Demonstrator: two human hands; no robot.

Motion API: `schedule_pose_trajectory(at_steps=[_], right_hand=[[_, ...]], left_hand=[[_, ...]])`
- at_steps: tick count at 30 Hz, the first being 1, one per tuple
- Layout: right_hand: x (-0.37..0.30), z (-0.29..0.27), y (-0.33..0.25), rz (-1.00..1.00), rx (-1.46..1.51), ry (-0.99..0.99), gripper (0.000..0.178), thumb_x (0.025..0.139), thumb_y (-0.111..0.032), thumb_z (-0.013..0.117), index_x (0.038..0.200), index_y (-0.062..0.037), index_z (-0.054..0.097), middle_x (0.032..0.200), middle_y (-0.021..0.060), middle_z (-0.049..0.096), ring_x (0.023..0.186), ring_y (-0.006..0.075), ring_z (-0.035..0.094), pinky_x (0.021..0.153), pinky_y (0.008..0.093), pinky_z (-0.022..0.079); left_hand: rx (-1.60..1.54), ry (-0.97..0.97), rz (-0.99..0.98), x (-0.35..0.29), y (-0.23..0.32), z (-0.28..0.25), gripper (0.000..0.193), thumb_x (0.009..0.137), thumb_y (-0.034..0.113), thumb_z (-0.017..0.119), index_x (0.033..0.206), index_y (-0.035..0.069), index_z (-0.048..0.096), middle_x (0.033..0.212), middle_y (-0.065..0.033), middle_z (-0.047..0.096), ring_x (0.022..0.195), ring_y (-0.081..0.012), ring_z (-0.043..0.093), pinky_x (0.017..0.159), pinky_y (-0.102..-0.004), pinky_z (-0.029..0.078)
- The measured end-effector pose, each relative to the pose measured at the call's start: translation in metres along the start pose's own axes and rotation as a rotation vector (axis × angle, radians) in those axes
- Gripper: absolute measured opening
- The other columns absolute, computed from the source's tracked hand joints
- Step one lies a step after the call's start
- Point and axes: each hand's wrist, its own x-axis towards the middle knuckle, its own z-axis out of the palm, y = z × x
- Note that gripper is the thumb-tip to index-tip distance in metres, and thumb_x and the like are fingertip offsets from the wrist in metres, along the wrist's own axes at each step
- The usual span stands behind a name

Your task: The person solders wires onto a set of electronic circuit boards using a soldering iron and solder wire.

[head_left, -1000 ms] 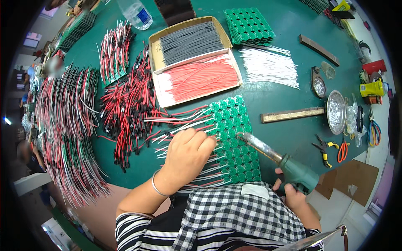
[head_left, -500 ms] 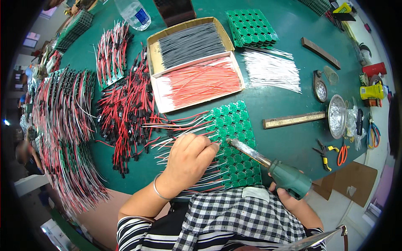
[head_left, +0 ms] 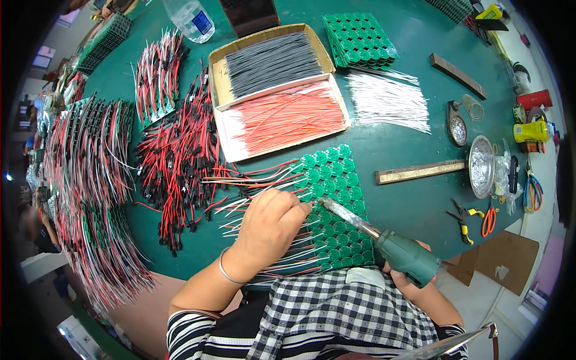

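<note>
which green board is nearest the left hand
The board under the iron tip, beside the left hand; the others, like the stack behind the white wires, lie farther off.

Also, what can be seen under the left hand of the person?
Around the left hand, red and white wires are visible, reaching toward the green board. What lies directly beneath the hand is covered, so I cannot tell.

Item count at my desk (head_left: pixel 420 210)

I record two hands of my own: one left hand (head_left: pixel 270 221), one right hand (head_left: pixel 413 286). Further counted: one soldering iron (head_left: pixel 409 258), one board panel (head_left: pixel 338 185) before me, one board stack (head_left: pixel 360 39), two open boxes (head_left: pixel 223 90), one pile of white wires (head_left: pixel 390 102), one clear bottle (head_left: pixel 195 23), one round metal bowl (head_left: pixel 482 168), two bars (head_left: pixel 423 171). Individual wires are too many to count.
</note>
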Motion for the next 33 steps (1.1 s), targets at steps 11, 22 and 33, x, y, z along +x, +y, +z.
schedule_pose_trajectory(at_steps=[11, 22, 33], right_hand=[[0.007, 0.001, -0.005, 0.014, 0.078, 0.011, 0.018, 0.090, -0.022, 0.060, 0.091, -0.0050, 0.065, 0.072, 0.0043, 0.064, 0.065, 0.0195, 0.061, 0.067, 0.0334, 0.048], [0.002, -0.004, -0.009, 0.095, 0.218, 0.034, 0.018, 0.085, -0.015, 0.061, 0.098, -0.0025, 0.066, 0.080, 0.0084, 0.066, 0.064, 0.0221, 0.066, 0.062, 0.0338, 0.053], [-0.016, 0.002, -0.008, 0.220, 0.273, 0.064, 0.017, 0.081, -0.013, 0.065, 0.096, -0.0041, 0.068, 0.089, 0.0085, 0.068, 0.079, 0.0287, 0.066, 0.072, 0.0393, 0.051]], left_hand=[[-0.045, 0.000, -0.018, 0.003, -0.002, 0.000, 0.025, 0.068, -0.003, 0.070, 0.091, 0.006, 0.065, 0.078, -0.0056, 0.055, 0.071, -0.0231, 0.054, 0.064, -0.0351, 0.044], [-0.026, -0.003, -0.028, 0.003, 0.001, -0.001, 0.021, 0.070, -0.002, 0.071, 0.088, 0.006, 0.065, 0.079, -0.0051, 0.056, 0.071, -0.0230, 0.055, 0.063, -0.0347, 0.044], [0.078, 0.022, 0.011, 0.001, 0.007, -0.005, 0.023, 0.067, 0.003, 0.075, 0.087, 0.010, 0.067, 0.079, -0.0027, 0.055, 0.073, -0.0217, 0.054, 0.065, -0.0352, 0.043]])
